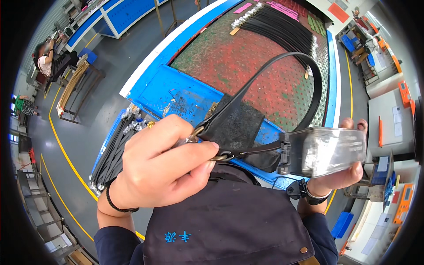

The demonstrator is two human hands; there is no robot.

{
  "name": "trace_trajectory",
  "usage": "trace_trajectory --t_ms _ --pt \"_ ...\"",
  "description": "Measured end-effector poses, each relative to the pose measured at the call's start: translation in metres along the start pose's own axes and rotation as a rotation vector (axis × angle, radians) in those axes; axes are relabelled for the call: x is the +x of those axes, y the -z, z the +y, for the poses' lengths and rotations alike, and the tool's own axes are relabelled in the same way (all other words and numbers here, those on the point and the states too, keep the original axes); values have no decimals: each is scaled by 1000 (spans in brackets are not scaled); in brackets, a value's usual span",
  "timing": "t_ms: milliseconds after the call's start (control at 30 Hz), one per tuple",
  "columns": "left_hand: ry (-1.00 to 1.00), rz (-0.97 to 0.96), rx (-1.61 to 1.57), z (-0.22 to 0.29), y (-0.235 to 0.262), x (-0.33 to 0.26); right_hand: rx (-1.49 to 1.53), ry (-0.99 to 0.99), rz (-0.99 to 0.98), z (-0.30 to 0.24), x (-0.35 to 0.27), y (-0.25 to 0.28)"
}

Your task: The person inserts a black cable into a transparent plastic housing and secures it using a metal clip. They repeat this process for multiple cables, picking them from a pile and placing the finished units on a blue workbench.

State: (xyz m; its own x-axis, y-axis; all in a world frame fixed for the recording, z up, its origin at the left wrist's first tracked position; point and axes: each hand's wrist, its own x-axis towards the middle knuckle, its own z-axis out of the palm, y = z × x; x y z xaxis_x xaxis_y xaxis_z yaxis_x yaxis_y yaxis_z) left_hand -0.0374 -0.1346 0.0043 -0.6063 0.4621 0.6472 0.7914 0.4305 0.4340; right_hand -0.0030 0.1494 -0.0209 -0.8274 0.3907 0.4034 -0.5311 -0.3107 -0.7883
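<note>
My left hand (pixel 165 163) is closed, pinching the brass-coloured metal fittings (pixel 221 157) at the ends of a black strap (pixel 316 75). From these fittings the strap arches up and over to the right in a large loop. My right hand (pixel 339 177) grips a clear plastic case-like piece (pixel 335 150) with a dark hinge-like edge, fingers behind it and thumb below. One length of strap runs up to that edge; whether they are joined I cannot tell. Beneath the strap, a dark worn pad (pixel 236 126) lies at the near edge of the table.
The table (pixel 229 70) has a worn red and green studded top and a blue rim. Many black straps (pixel 278 28) with clear-wrapped ends lie in a row at its far end, near pink strips (pixel 282 9). More straps (pixel 110 154) fill a blue tray at left. A person (pixel 46 62) sits far left.
</note>
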Motion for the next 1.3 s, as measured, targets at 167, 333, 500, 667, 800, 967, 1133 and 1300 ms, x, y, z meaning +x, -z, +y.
trace_trajectory --t_ms 167,333,500,667,800,967,1133,1300 --pt "125 -11 -66 -7 0 -5 278 131 -159 -8 5 17" --pt "754 201 -497 -42 -7 -35 103 -43 83 17 7 47" --pt "893 366 -1061 -60 -15 -51 -80 -594 160 113 -13 79" --pt "854 347 -1009 -55 -20 -49 -222 -684 62 181 -23 86" --pt "760 321 -907 -49 -26 -52 -900 -453 -102 191 -25 101" --pt "716 323 -741 -43 -37 -53 -1340 69 -365 148 -52 113" --pt "598 244 -503 -40 -45 -47 -1516 -31 -756 125 -107 108" --pt "362 209 -325 -28 -56 -27 -1378 55 -736 91 -73 78"
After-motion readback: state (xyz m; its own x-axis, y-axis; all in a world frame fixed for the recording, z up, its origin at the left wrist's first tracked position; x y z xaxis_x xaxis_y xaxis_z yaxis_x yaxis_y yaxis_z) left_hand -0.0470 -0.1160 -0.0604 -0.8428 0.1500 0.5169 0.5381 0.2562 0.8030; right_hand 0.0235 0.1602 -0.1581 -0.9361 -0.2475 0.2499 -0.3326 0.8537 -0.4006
